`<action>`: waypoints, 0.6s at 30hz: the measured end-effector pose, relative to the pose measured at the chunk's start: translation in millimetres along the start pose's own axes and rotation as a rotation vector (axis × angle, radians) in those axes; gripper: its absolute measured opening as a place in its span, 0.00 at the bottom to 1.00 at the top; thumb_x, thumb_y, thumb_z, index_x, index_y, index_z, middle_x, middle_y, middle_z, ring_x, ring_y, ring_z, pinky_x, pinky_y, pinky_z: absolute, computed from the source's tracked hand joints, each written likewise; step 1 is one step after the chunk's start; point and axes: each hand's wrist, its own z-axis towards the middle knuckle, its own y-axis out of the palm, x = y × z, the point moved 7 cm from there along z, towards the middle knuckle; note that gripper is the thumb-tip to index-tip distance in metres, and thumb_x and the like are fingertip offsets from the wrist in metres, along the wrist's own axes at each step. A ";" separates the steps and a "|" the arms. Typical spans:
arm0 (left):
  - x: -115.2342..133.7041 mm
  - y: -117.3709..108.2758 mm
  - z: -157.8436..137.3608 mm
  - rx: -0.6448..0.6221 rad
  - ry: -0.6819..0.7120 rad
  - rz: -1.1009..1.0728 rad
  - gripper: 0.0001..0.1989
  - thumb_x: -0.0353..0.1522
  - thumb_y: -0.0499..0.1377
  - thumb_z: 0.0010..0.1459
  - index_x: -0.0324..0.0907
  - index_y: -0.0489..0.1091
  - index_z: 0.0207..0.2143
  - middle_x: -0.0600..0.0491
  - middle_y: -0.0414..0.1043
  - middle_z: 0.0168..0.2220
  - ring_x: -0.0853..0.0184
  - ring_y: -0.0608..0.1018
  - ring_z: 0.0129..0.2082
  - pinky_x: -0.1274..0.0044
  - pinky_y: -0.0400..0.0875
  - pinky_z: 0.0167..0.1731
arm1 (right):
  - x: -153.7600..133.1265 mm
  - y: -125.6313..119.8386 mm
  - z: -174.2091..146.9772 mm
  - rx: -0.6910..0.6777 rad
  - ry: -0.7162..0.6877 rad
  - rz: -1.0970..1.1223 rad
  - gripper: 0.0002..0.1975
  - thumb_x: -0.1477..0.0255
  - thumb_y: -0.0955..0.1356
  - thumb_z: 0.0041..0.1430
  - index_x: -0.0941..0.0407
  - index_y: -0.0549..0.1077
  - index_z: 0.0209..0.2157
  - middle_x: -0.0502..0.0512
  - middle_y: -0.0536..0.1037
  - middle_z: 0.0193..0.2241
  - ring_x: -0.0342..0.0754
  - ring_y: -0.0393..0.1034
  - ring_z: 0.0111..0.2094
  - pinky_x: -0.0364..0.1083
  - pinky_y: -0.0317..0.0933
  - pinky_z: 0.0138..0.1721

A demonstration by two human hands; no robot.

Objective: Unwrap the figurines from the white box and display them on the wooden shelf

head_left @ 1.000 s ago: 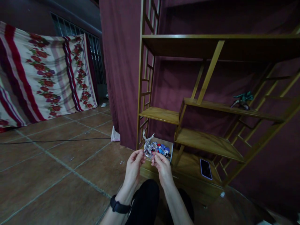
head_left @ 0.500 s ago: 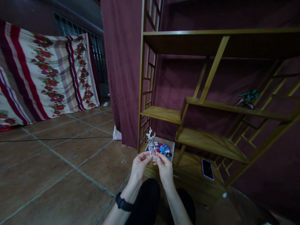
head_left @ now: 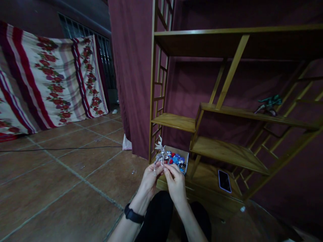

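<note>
Turning the clear antlered figurine (head_left: 161, 156) side-on from end-on, the left hand (head_left: 150, 177) and right hand (head_left: 175, 183) pinch it before the box (head_left: 186, 155), near the bottom shelf's (head_left: 205, 174) left front corner; handling seems unfinished.

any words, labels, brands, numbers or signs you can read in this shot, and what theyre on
None can be read.
Clear antlered figure in the hands: no lettering shows.
Colourful small pieces in the box: too small to tell whether any markings are text.
Phone: its screen looks dark, with no text visible.
Black wristband: no readable mark.
Green figure on the shelf: too dim to tell.
</note>
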 end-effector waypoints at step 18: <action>13.3 -0.2 4.4 0.166 0.166 0.241 0.16 0.34 0.68 0.35 0.36 0.75 0.30 0.49 0.76 0.26 0.71 0.72 0.24 0.80 0.64 0.25 | 51.5 -6.8 7.8 0.109 0.282 0.274 0.15 0.63 0.65 0.54 0.57 0.76 0.38 0.57 0.78 0.36 0.50 0.71 0.36 0.48 0.65 0.38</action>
